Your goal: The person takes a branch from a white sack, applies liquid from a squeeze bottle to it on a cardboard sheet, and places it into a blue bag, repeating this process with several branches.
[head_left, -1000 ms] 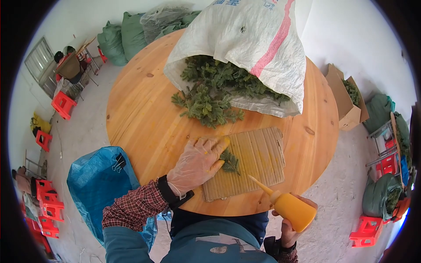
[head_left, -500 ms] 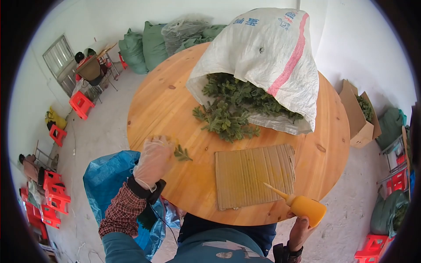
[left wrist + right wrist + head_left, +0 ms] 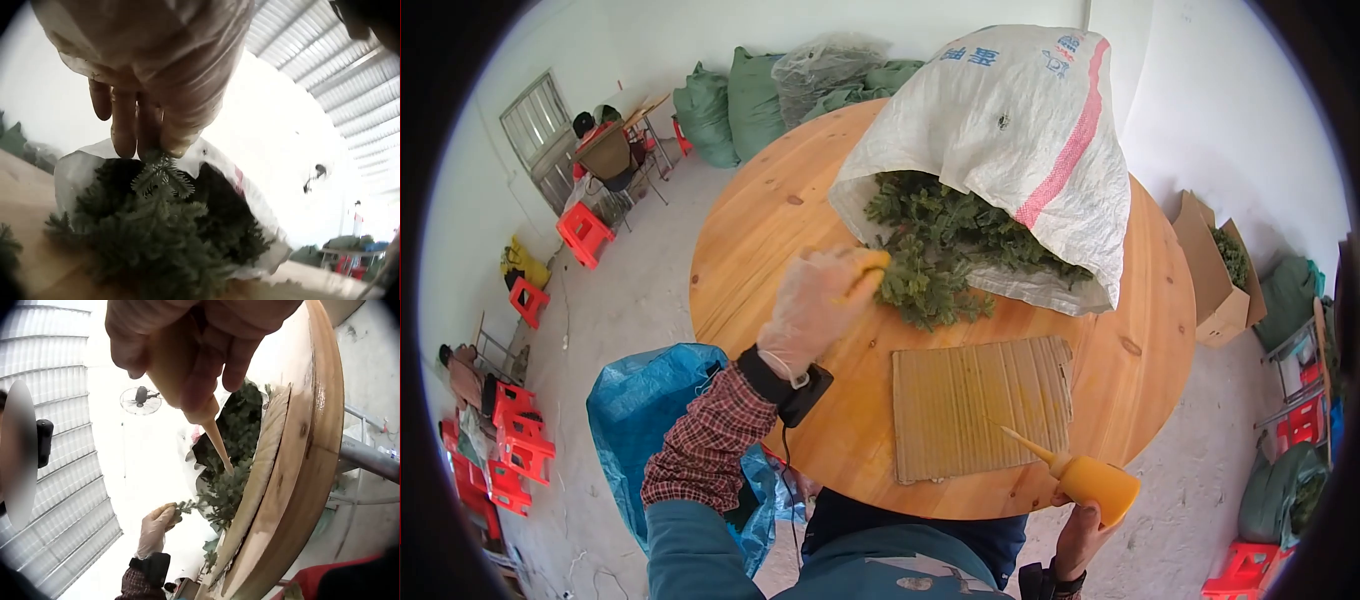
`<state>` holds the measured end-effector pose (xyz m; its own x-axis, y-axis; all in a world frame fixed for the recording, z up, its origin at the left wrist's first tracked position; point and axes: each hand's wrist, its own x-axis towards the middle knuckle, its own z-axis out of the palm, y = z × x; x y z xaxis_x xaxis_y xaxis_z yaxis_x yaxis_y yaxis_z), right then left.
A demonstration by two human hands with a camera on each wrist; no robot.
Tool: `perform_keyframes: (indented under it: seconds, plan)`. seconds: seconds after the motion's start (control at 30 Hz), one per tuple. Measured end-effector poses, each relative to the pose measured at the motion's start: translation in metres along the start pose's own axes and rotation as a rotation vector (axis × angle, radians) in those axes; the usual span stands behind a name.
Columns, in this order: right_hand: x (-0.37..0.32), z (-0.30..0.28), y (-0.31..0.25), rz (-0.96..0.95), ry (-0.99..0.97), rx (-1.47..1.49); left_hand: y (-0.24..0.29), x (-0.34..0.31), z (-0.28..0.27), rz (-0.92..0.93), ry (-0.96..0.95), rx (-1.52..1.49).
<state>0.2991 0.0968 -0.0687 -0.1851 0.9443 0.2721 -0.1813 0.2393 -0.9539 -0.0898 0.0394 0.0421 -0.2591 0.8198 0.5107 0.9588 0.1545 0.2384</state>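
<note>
My gloved left hand (image 3: 815,305), its fingertips stained yellow, reaches the near edge of a heap of evergreen branches (image 3: 930,285). Thumb and fingers pinch the tip of an evergreen sprig (image 3: 164,178), which also shows at the fingertips in the right wrist view. The heap spills from the mouth of a white woven sack (image 3: 970,120). Low at the table's front edge, my bare right hand (image 3: 1082,535) grips a yellow squeeze bottle (image 3: 1103,488), its long nozzle slanting up over a corrugated cardboard sheet (image 3: 970,410). Another sprig (image 3: 210,556) lies apart on the table.
A blue bag (image 3: 645,400) hangs by the round wooden table's (image 3: 750,210) left front edge. Behind stand green sacks (image 3: 705,110); a cardboard box (image 3: 1210,270) with greenery is at right. Red stools (image 3: 584,235) line the left side, where people sit.
My left hand slid a sprig off the cardboard to the table's left, let it go, then moved to the heap and pinched another. The right hand keeps holding the bottle. The head view shifted.
</note>
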Motion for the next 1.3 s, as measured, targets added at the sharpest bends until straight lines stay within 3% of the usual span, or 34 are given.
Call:
perform_keyframes:
  seconds: [0.07, 0.17, 0.33, 0.47, 0.57, 0.6, 0.67, 0.7, 0.77, 0.93, 1.03, 1.17, 1.3]
  plan:
    - [0.0, -0.002, 0.002, -0.002, 0.027, 0.007, -0.002, 0.003, -0.005, -0.058, 0.026, -0.057]
    - [0.001, -0.004, 0.005, -0.002, 0.039, 0.016, -0.01, 0.0, -0.012, -0.374, 0.093, -0.47]
    - [0.002, -0.001, 0.01, -0.007, 0.067, 0.02, -0.007, -0.015, -0.014, -0.372, 0.103, -0.694]
    - [0.003, 0.0, 0.006, 0.002, 0.076, 0.025, 0.024, -0.031, -0.013, -0.454, -0.054, -0.703]
    - [0.003, -0.007, 0.008, 0.017, 0.073, 0.035, 0.044, -0.052, 0.0, 0.29, 0.14, 0.381]
    - [0.003, -0.01, 0.011, 0.028, 0.065, 0.045, 0.052, -0.061, 0.005, 0.296, 0.137, 0.373]
    - [0.0, -0.013, 0.011, 0.044, 0.067, 0.049, 0.068, -0.082, 0.018, 0.518, -0.091, 0.383]
    - [0.001, -0.012, 0.009, 0.043, 0.07, 0.057, 0.078, -0.091, 0.022, 0.523, -0.097, 0.373]
    - [0.002, -0.009, 0.006, 0.039, 0.076, 0.073, 0.095, -0.103, 0.026, 0.501, -0.379, 0.232]
    - [0.001, -0.005, 0.003, 0.057, 0.077, 0.005, 0.101, -0.113, 0.027, 0.476, -0.297, 0.034]
    - [0.0, -0.003, 0.0, 0.053, 0.067, 0.03, 0.093, -0.102, 0.012, 0.336, -0.277, -0.009]
    - [0.0, 0.002, -0.002, 0.049, 0.054, 0.037, 0.081, -0.083, 0.025, 0.314, -0.181, 0.008]
    - [-0.004, 0.004, -0.003, 0.073, 0.037, 0.126, 0.081, -0.083, 0.043, 0.318, -0.252, 0.108]
